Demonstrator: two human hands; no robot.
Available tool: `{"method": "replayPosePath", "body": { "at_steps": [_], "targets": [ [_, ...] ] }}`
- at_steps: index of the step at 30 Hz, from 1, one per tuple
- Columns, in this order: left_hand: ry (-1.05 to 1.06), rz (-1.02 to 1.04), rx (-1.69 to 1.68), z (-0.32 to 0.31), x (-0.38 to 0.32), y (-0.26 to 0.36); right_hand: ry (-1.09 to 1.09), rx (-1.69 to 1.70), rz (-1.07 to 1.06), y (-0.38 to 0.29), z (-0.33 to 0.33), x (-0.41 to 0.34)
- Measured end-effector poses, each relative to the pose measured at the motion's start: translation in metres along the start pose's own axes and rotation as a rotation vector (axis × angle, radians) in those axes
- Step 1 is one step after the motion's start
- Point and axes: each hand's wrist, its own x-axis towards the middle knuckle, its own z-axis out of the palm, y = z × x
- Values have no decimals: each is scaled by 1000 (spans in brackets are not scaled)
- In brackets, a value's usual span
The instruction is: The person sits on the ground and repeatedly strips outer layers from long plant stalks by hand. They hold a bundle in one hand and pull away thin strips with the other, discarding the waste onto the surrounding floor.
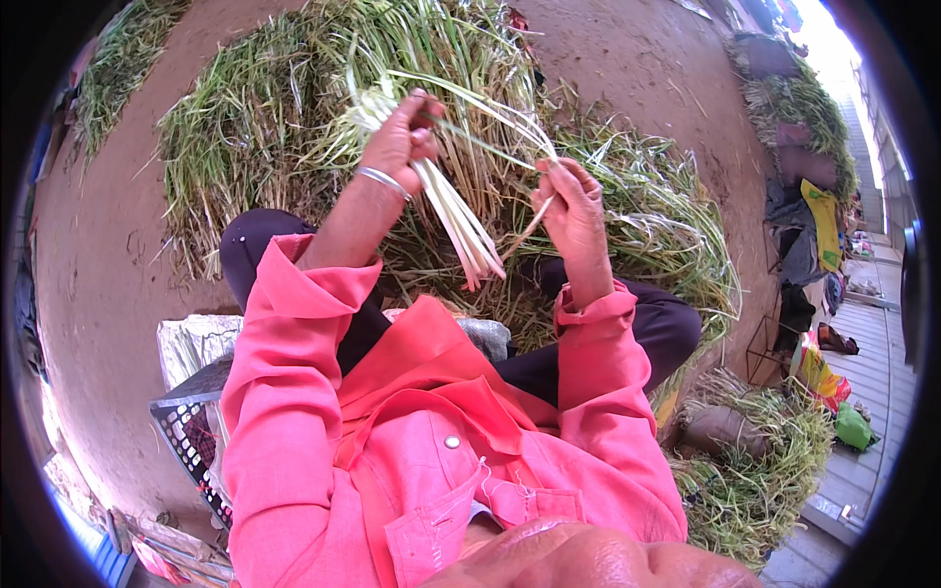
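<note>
My left hand point(401, 143) grips a small bunch of pale leafy stalks point(459, 228), probably chives or a similar green. Their whitish-pink lower ends point down toward my lap, and cut pale tops show beyond the fist. At its right, my right hand point(572, 202) pinches a long green-white leaf strand point(492, 109). The strand arches over to the bunch, and a thin dry end point(531, 228) hangs below my fingers. Beneath both hands spreads a big heap of green leafy stalks point(294, 117), with tangled browner leaves point(647, 191) on the right.
A black plastic crate point(192, 426) stands by my left side, near a silvery folded sack point(198, 342). Another leafy heap point(757, 492) lies at lower right. Farther right are a yellow cloth or sack point(822, 220) and a green bag point(854, 426). Bare earth floor point(110, 257) extends left.
</note>
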Motion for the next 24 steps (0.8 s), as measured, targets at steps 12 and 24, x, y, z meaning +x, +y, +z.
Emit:
{"method": "replayPosePath", "body": {
  "at_steps": [12, 24],
  "targets": [
    [144, 199, 5, -31, 17, 76, 306, -309, -266, -65, -46, -9],
    [19, -161, 347, 10, -22, -31, 187, -940, -143, -6, 10, -2]
  ]
}}
